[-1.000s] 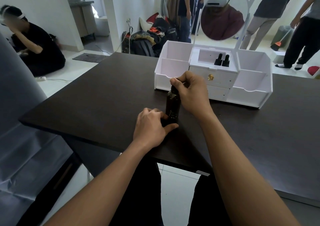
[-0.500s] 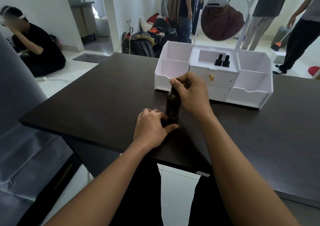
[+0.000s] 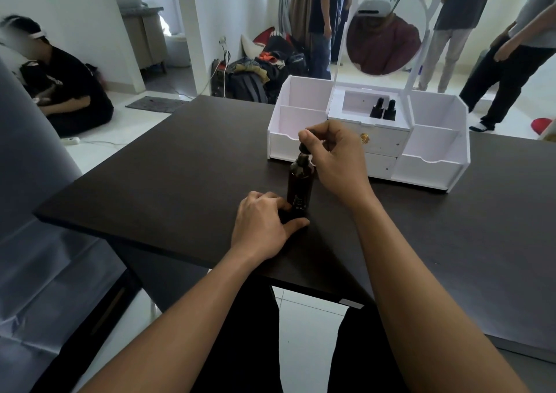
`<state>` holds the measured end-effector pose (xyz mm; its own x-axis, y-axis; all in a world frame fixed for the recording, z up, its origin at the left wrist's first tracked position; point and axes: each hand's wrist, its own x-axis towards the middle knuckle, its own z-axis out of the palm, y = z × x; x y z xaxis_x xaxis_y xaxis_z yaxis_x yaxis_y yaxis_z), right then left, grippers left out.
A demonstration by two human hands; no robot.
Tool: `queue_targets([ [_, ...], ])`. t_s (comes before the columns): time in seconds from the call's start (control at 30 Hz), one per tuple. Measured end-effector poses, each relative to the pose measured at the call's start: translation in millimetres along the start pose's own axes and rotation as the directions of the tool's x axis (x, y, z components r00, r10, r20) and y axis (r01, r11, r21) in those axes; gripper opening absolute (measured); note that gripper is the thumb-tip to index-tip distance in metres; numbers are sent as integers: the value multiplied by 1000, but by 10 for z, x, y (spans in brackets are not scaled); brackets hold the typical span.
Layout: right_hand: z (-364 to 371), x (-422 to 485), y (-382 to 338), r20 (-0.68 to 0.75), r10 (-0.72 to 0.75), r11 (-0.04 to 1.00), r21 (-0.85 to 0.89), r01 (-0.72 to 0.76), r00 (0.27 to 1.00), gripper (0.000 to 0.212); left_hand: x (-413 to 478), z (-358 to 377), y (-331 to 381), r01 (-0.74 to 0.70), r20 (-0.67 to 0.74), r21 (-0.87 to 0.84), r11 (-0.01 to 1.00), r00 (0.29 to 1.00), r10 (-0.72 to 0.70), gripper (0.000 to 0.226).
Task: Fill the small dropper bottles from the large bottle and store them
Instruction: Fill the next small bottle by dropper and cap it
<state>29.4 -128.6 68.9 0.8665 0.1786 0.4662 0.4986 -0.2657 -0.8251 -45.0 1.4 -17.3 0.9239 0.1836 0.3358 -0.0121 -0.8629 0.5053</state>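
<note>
Hands: left hand (image 3: 264, 227) curls round the foot of the large bottle (image 3: 301, 182); right hand (image 3: 334, 158) pinches its black cap (image 3: 304, 149) between thumb and fingertips | large bottle: upright on the dark worktop (image 3: 180, 182), just before the white organiser (image 3: 301, 122) | small dropper bottles (image 3: 383, 110): two, side by side in the organiser's top middle compartment

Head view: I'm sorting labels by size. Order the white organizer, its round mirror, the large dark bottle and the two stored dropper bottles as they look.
1. white organizer
2. round mirror
3. large dark bottle
4. left dropper bottle and right dropper bottle look alike: tied, and farther away
</note>
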Motion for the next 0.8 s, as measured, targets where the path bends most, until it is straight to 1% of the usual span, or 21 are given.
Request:
queue_targets([
  [0.13, -65, -4, -131, -63, -55, 998, 18, 56, 997, 10, -5, -6, 9, -1, -1, -4, 1000, 1000, 1, 43],
  [0.37, -133, -40, -250, -106, -121, 990, 55, 128, 987, 7, -12, -11, 26, 6, 1, -1, 1000, 1000, -6, 41],
  [0.6, -154, -27, -268, -132, -142, 986, 73, 152, 981, 7, -8, -21, 38, 11, 2, -6, 1000, 1000, -11, 43],
  [0.8, -119, 35, -279, -116, -143, 986, 65, 151, 983, 6, -4, -21, 36, 10, 7, -2, 1000, 1000, -10, 44],
])
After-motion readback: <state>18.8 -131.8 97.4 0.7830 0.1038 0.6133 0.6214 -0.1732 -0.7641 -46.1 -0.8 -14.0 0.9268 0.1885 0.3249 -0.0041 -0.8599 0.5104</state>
